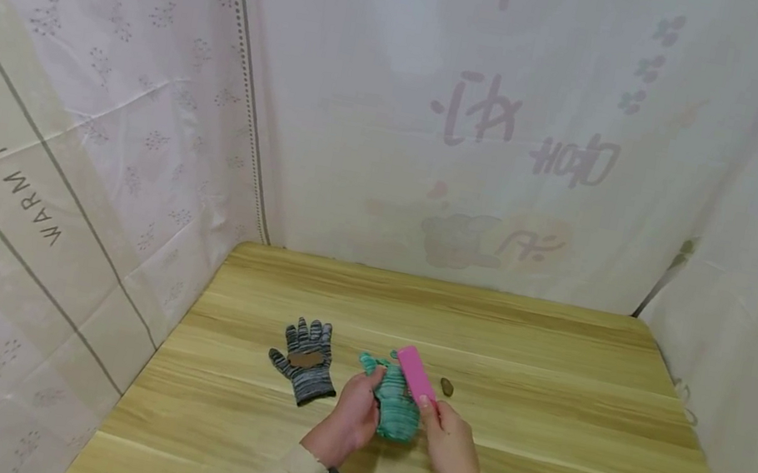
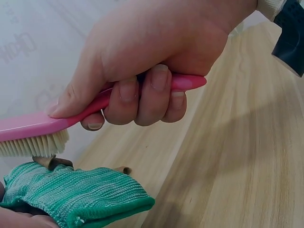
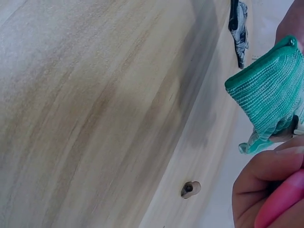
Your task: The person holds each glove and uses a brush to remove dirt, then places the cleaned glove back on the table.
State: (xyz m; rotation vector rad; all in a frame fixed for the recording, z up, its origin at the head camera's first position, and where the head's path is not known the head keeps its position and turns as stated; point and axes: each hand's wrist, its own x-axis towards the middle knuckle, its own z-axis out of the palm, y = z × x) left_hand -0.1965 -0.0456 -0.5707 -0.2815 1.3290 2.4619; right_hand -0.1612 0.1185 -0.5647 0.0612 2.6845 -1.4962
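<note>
My left hand (image 1: 357,412) holds a green knitted glove (image 1: 397,416) above the table, with the thumb along its near side. In the left wrist view the glove's cuff points right, and a brown curled piece (image 2: 53,163) sits on its upper side. My right hand (image 1: 452,442) grips a pink brush (image 1: 416,372) by the handle, fingers wrapped round it and thumb pressing on its back. Pale bristles (image 2: 35,145) face down right at the brown piece. Only part of the right hand and pink handle (image 3: 282,202) shows in the right wrist view.
A grey knitted glove (image 1: 311,377) with a brown patch (image 1: 306,359) lies flat on the wooden table (image 1: 556,352), left of my hands. To the right of the brush is a small brown piece (image 1: 447,386). Printed curtains (image 1: 365,141) surround the table's back and sides.
</note>
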